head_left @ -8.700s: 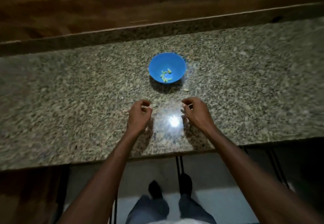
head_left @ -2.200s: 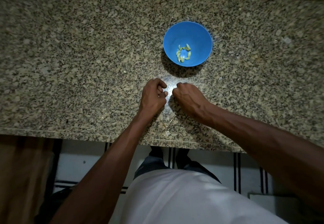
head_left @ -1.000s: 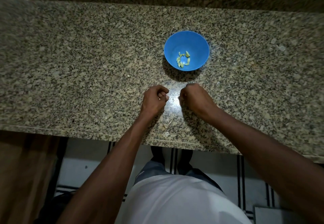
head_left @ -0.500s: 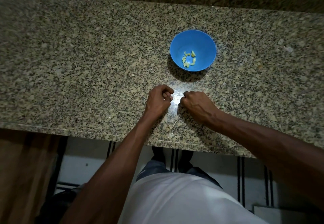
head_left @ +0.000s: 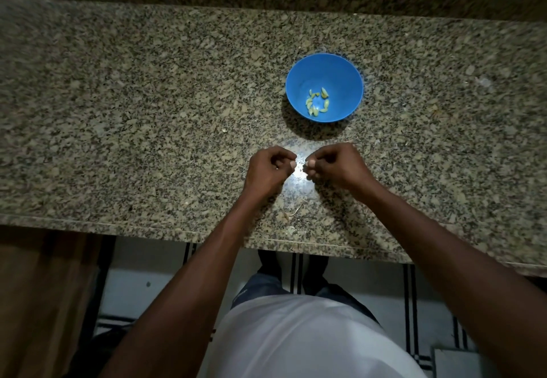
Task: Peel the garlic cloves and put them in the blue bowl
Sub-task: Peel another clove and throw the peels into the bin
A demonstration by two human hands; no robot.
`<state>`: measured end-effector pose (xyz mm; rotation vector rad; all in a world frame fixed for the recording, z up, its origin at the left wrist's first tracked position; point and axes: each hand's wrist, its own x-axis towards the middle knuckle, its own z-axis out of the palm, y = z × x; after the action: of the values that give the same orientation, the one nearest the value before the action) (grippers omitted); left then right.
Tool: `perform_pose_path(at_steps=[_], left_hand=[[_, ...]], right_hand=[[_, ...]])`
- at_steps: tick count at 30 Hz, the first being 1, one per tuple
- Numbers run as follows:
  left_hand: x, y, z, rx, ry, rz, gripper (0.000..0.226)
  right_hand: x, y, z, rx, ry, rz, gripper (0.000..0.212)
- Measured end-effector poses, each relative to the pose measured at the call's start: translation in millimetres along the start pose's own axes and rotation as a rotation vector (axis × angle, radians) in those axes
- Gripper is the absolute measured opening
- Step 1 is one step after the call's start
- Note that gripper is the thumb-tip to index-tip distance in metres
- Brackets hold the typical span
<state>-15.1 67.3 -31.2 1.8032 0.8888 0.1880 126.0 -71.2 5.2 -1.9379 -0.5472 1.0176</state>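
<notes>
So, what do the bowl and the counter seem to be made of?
Bowl: probably plastic; uniform bright blue, smooth, thin rim. Counter: looks like polished granite; speckled beige and black grain, with a bright glare spot between the hands.

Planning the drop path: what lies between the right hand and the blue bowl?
In the head view, only bare granite counter with the bowl's shadow lies between the right hand and the blue bowl.

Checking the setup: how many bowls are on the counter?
1: the blue bowl stands on the counter beyond both hands, with peeled cloves inside. None appears hidden.
</notes>
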Motion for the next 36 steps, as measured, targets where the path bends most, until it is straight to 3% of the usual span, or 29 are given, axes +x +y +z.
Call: perform_pose_path(at_steps=[2,6,19,24,29,36], left_hand=[[-4,4,-3,-0.099,-0.045,0.004,0.014],[-14,12,-3,-0.304,-0.112,-0.044,0.019],[-28,16,14,-0.322,0.067,-0.072,0.013],[-33,13,16,-0.295,0.030,-0.151,0.015],[-36,10,9,-0.193,0.067,-0.194,0.010],[-39,12,-1,-0.198,-0.030,-0.210,0.012]], right_hand=[[-4,3,7,0.268,-0.035,0.116,0.013],[-9,7,17,0.451,-0.016,0.225,0.017],[-9,5,35,0.841,0.058,0.526,0.007],[-17,8,38,0.615,0.120,0.399,0.015],[-23,9,29,0.057,0.140,0.094,0.010],[-27,5,21,-0.331,0.040,0.008,0.005]])
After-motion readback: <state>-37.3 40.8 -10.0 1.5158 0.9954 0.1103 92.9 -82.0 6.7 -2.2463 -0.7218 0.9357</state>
